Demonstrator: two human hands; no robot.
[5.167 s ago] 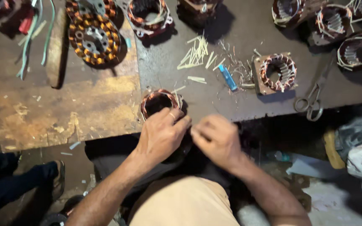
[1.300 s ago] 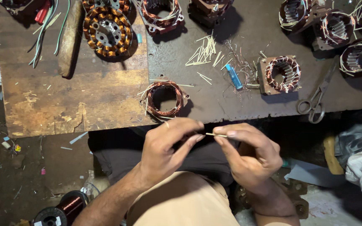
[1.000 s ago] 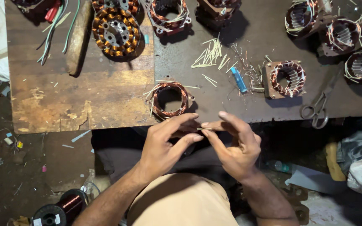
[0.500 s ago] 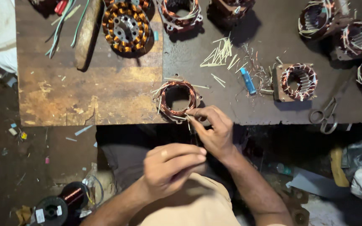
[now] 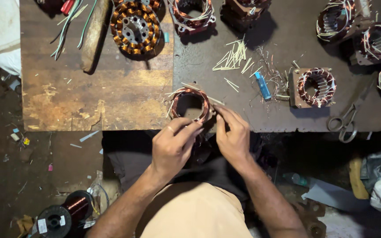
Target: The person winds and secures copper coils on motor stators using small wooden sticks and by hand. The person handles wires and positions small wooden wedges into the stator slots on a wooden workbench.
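A small round stator [image 5: 189, 105] wound with copper wire lies on the dark metal table [image 5: 252, 119], close to its near edge. My left hand [image 5: 173, 147] has its fingertips bunched together at the stator's near rim. My right hand [image 5: 232, 136] pinches the stator's right rim with thumb and forefinger. A thin pale sliver [image 5: 215, 101] sticks out of the winding just above my right fingertips. Whether either hand also holds a sliver is hidden by the fingers.
A pile of pale slivers [image 5: 232, 57], a blue tube [image 5: 263, 85], a square stator [image 5: 316, 87] and scissors [image 5: 345, 123] lie to the right. The wooden board [image 5: 89, 97] on the left carries a large round stator [image 5: 135, 26], a wooden handle [image 5: 94, 33] and wires [image 5: 69, 22]. Copper wire spools [image 5: 65, 213] stand on the floor.
Both hands held a thin sliver in front of my body. The right hand then reached to the stator, and now the left hand has joined it at the rim.
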